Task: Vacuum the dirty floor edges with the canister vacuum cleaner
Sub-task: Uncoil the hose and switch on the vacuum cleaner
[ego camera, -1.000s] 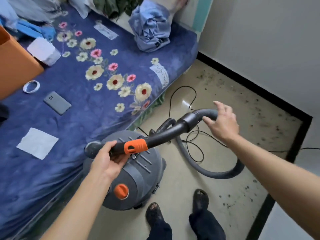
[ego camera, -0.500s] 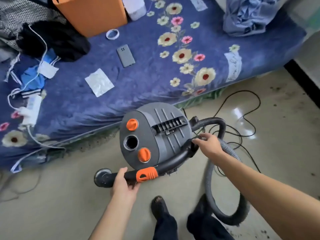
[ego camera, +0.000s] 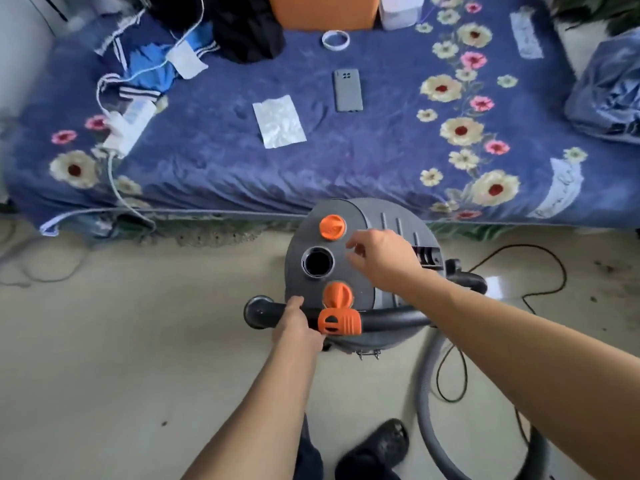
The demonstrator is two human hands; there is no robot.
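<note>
A grey canister vacuum [ego camera: 374,299] stands on the floor against the bed's edge, with two orange knobs and a round black inlet hole [ego camera: 317,262] on its top. My left hand [ego camera: 294,323] grips the black hose handle [ego camera: 391,318] just left of its orange slider [ego camera: 339,322]; the handle's open end [ego camera: 259,311] points left. My right hand [ego camera: 381,259] hovers over the canister top with fingers spread, holding nothing. The grey hose [ego camera: 446,441] loops on the floor at the lower right.
A blue flowered bed [ego camera: 346,161] with a phone [ego camera: 348,90], paper, chargers and clothes fills the far side. Dirt lies along the floor under the bed edge [ego camera: 214,233] and at the right [ego camera: 606,271]. A black cord [ego camera: 540,271] trails on the floor. My feet are below.
My right hand let go of the hose and moved over the canister top. The view swung left along the bed. My left hand kept its grip on the handle.
</note>
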